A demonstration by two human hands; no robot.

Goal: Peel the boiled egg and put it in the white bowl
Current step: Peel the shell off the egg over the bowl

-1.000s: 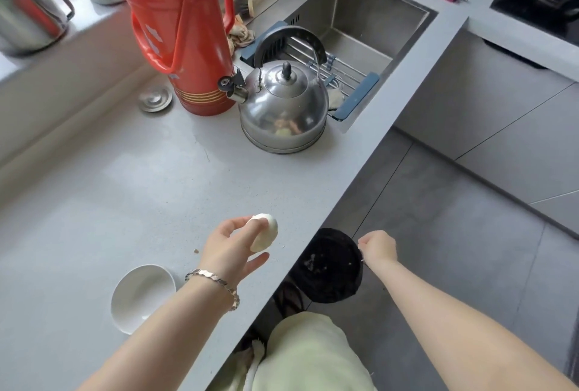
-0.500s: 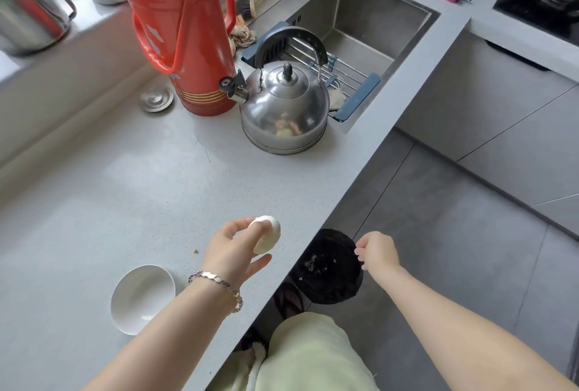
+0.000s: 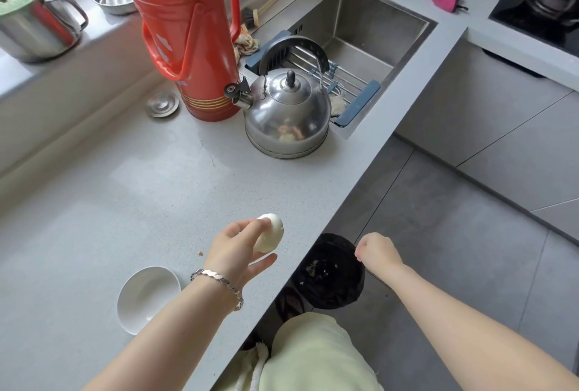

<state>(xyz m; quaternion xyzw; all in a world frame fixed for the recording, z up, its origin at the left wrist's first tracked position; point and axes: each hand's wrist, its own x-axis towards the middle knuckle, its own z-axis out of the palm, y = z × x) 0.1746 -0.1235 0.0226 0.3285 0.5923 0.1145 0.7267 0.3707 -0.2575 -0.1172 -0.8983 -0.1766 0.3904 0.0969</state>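
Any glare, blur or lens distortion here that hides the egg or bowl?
Head view: wide-angle distortion stretches the frame edges; a pale daylight sheen lies on the counter beyond the left hand; the kettle shows reflections; egg and white bowl are sharp, evenly lit, with soft shadows only.

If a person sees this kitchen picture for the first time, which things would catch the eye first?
The tall red thermos stands at the back of the grey counter, with a shiny steel kettle beside it near the sink. In front, the left hand holds a white egg near the counter's edge. The right hand hovers over a black bin on the floor.
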